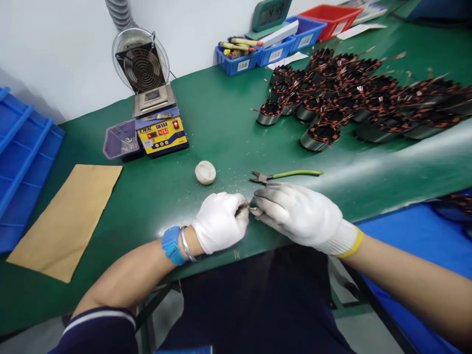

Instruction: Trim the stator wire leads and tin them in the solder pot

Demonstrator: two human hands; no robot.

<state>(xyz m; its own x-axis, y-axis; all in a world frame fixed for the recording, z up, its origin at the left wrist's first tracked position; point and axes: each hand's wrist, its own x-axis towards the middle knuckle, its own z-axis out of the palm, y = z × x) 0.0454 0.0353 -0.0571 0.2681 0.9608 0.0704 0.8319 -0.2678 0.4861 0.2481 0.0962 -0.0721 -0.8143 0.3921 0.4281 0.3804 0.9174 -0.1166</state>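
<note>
Both hands wear white gloves and meet near the front edge of the green table. My left hand (223,221) is closed in a pinch, its thumb and finger pressed together at the tips. Just opposite, my right hand (295,211) has its fingers bent together, with darkened fingertips. Between the fingertips shows a small, thin, greyish-brown thing (253,210), too small to make out. Behind my right hand lie cutting pliers (295,173) with green handles, jaws to the left. A round whitish dish (205,172) sits beyond my left hand.
Many wire-wound motor stators (320,135) stand at the right. A yellow soldering unit (162,135) with a fan (143,66) is at the back left, beside a purple tray (120,140). Brown cardboard (70,216) and a blue crate (25,157) lie left. Blue bins (238,64) line the back.
</note>
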